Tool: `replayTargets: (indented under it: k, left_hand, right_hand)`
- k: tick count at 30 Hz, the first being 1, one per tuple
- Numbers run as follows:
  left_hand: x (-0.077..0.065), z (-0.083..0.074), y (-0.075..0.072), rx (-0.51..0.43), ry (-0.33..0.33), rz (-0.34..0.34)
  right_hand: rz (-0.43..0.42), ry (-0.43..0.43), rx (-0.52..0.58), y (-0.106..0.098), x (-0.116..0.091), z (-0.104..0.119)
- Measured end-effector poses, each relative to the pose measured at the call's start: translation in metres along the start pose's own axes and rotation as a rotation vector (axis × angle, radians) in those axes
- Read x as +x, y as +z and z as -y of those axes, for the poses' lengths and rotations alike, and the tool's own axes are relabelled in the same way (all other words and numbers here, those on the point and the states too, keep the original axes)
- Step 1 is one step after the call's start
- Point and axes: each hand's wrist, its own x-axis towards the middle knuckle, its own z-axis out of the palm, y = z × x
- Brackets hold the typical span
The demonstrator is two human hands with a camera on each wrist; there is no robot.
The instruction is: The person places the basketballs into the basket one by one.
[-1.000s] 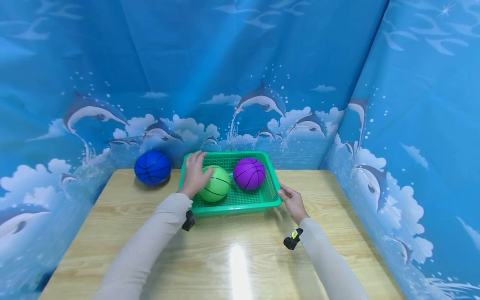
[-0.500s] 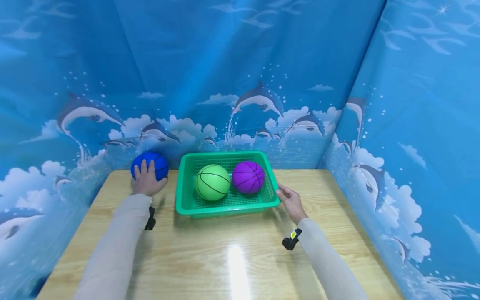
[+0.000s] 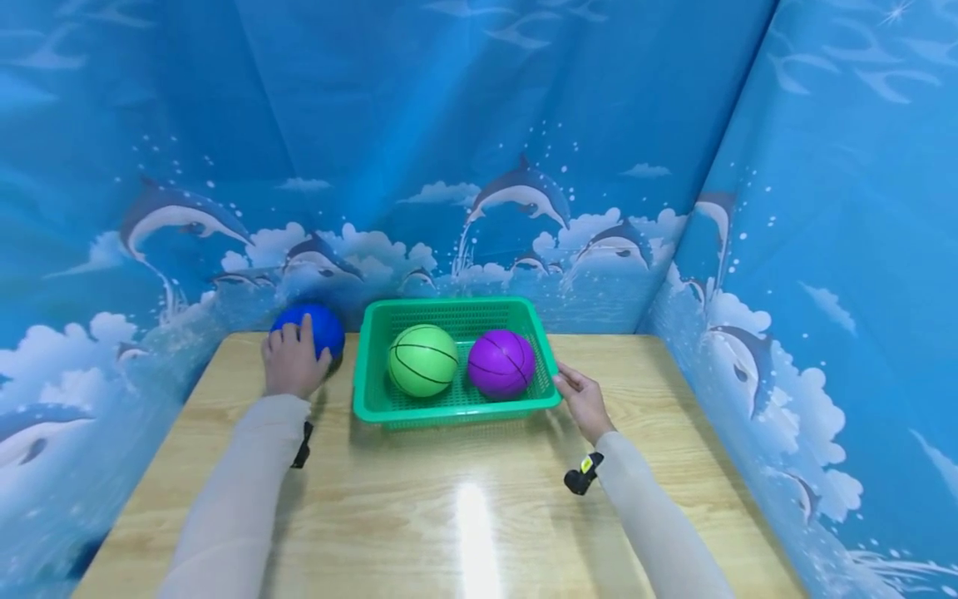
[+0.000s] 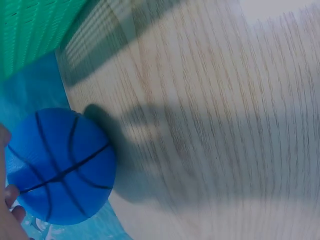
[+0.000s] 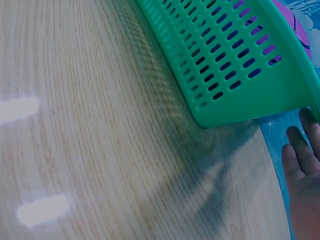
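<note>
My left hand (image 3: 293, 359) is at the near left side of a blue mini basketball (image 3: 323, 329), fingers spread against it; in the left wrist view its fingertips (image 4: 11, 192) meet the edge of the blue ball (image 4: 62, 167). A green mini basketball (image 3: 423, 360) and a purple one (image 3: 501, 363) sit side by side in a green plastic basket (image 3: 456, 413). My right hand (image 3: 585, 405) touches the basket's right rim near the front corner. In the right wrist view the fingers (image 5: 300, 152) of that hand reach up, mostly straight, to the basket wall (image 5: 270, 95).
The basket stands toward the back of a wooden table (image 3: 419, 499), with the blue ball to its left at the back edge. A blue dolphin-print backdrop (image 3: 464, 166) rises directly behind, and another panel (image 3: 846, 291) bounds the right side.
My left hand has left the green ball in the basket and moved left to the blue ball. The purple ball has rolled slightly toward me. My right hand stays at the rim.
</note>
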Motion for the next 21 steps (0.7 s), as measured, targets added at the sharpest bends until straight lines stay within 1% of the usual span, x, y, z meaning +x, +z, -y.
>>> replayTargets:
  k: [1, 3, 6, 8, 10, 11, 15, 17, 19, 21]
  left_hand:
    - [0.0, 0.0, 0.0, 0.001, -0.014, -0.021]
    - [-0.002, 0.0, 0.0, -0.023, -0.068, -0.05]
    - [-0.005, 0.003, -0.001, -0.149, -0.186, -0.075]
    - [-0.007, 0.006, -0.002, -0.232, -0.25, -0.068]
    - [-0.007, 0.011, -0.003, -0.29, -0.287, -0.033]
    - [-0.007, 0.013, -0.004, -0.302, -0.297, -0.002]
    - [-0.009, 0.021, -0.004, -0.333, -0.293, 0.132]
    - [-0.011, 0.022, -0.003, -0.352, -0.296, 0.189]
    - [-0.012, 0.023, -0.001, -0.377, -0.304, 0.225]
    - [-0.013, 0.022, 0.001, -0.414, -0.31, 0.247]
  right_hand:
    - [0.0, 0.002, 0.004, 0.0, 0.0, 0.0]
    - [0.003, 0.008, 0.011, 0.0, 0.001, 0.0]
    - [0.014, 0.024, 0.016, -0.001, 0.002, -0.001]
    - [0.02, 0.028, 0.016, -0.002, 0.002, -0.001]
    - [0.02, 0.028, 0.015, -0.002, 0.002, -0.001]
    - [0.018, 0.028, 0.013, -0.002, 0.002, -0.001]
    - [0.006, 0.017, 0.006, -0.002, 0.002, -0.001]
    - [0.003, 0.014, 0.004, -0.002, 0.002, 0.0]
    - [0.003, 0.013, 0.004, -0.002, 0.001, 0.0]
    - [0.001, 0.012, 0.01, -0.002, 0.001, 0.001]
